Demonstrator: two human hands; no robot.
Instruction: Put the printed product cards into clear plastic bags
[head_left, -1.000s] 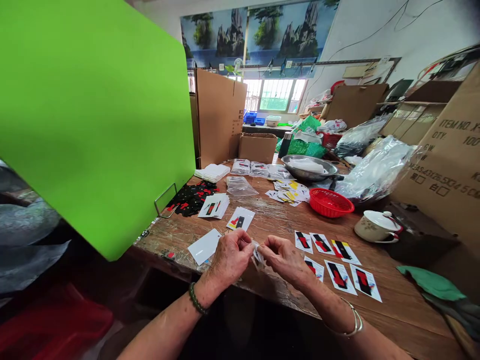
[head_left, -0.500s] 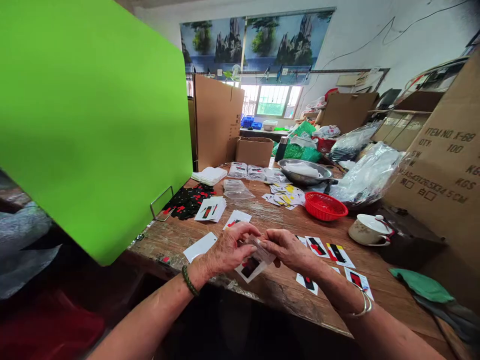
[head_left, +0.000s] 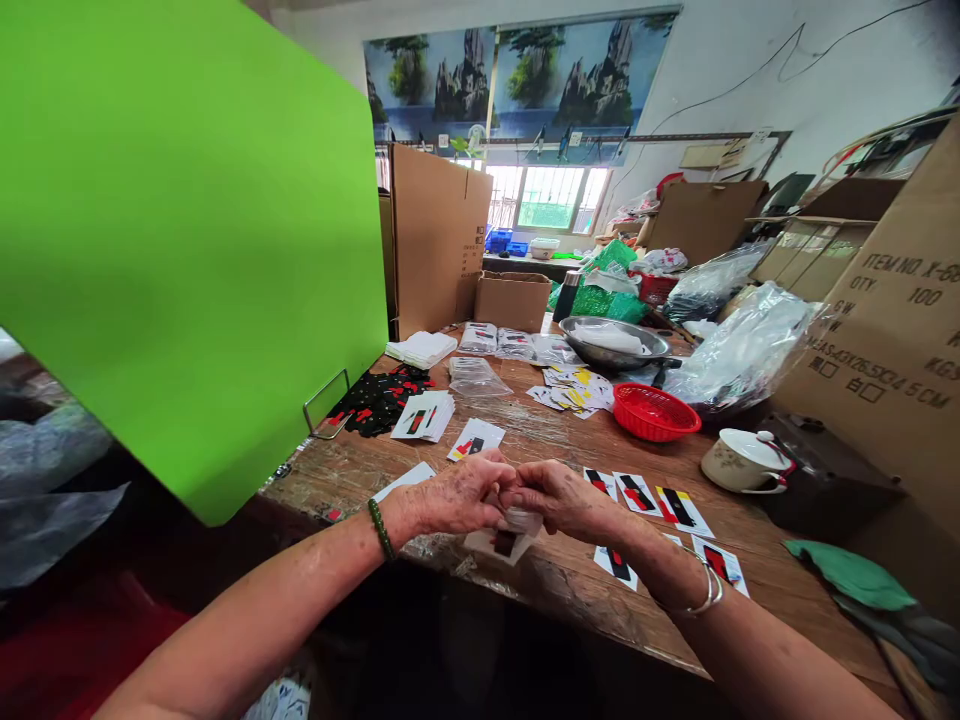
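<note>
Card (head_left: 501, 541) with a clear sleeve (head_left: 523, 520) sits at the near edge of the tabletop (head_left: 570, 440), pinched between both hands. Card is white with a red/black piece on it; lower part hangs just past the fingers, top hidden behind them. Can't tell how far the card is into the sleeve.

Left hand (head_left: 457, 495): fingers closed, thumb and fingertips pinching the sleeve/card from the left. Right hand (head_left: 562, 497): also closed, pinching the same piece from the right. The two hands touch at the fingertips.

Judging from the layout: finished or staged cards (head_left: 645, 493) lie in rows just right of the hands, near edge, about six visible. One blank card (head_left: 405, 479) lies left of the left hand, another printed card (head_left: 477, 439) just behind it. A stack (head_left: 425, 415) of cards and a heap of black/red pieces (head_left: 375, 398) sit toward the left edge. So some units look done, one is in hand, and plenty of stock is left.

Further back: clear bags (head_left: 510, 343), loose printed cards (head_left: 574, 388), red basket (head_left: 655, 411), steel basin (head_left: 615, 342). Lidded cup (head_left: 746, 459) near the right edge. Cartons stand behind and to the right. A green panel blocks the left of the view.
</note>
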